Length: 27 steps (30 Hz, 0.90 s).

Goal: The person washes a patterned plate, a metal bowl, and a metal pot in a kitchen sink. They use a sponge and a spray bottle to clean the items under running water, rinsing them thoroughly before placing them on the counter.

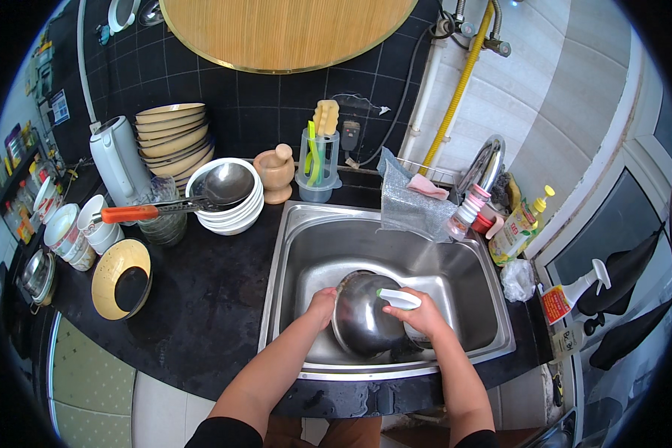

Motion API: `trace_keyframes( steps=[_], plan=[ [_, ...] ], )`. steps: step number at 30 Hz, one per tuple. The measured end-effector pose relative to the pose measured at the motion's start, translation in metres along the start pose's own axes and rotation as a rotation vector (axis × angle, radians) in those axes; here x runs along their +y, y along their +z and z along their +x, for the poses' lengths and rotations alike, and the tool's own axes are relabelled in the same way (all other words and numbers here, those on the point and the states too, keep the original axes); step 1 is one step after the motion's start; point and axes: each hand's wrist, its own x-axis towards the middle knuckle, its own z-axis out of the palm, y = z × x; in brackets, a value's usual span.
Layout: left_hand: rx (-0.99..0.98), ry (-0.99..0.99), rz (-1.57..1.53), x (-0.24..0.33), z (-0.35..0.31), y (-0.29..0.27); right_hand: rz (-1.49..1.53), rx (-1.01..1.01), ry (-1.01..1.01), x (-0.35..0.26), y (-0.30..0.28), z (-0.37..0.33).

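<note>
A round stainless-steel bowl [367, 317] is tilted on its side in the sink [299, 239], its curved outer surface towards me. My left hand [322, 308] grips its left rim, with the fingers partly hidden behind the edge. My right hand [423, 313] is closed round a white-handled scrubber [399, 299] with a green end, held against the right side of the bowl. The scrubber's working end is hidden by the hand and bowl.
Left of the sink stand stacked white bowls [228, 220] with a ladle [229, 184] on top, a wooden mortar [275, 175] and a yellow bowl [108, 280]. A faucet [489, 168], a dish-soap bottle [514, 237] and a spray bottle [567, 295] are at the right.
</note>
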Motion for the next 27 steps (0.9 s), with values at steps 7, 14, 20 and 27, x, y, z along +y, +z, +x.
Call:
trace_keyframes(
  steps=[7,14,20,27],
  plan=[
    [0.158,0.038,-0.122,0.0,0.004,-0.001,-0.17,-0.184,-0.002,-0.007,0.002,-0.006],
    [0.171,0.075,-0.109,-0.012,0.022,-0.013,-0.233,-0.29,-0.053,-0.023,0.001,-0.01],
    [0.242,0.047,-0.103,-0.012,0.02,-0.009,-0.211,-0.245,-0.08,-0.017,0.005,-0.013],
    [0.251,0.058,-0.12,-0.016,0.028,-0.013,-0.247,-0.206,-0.137,-0.021,0.007,-0.011]
  ],
)
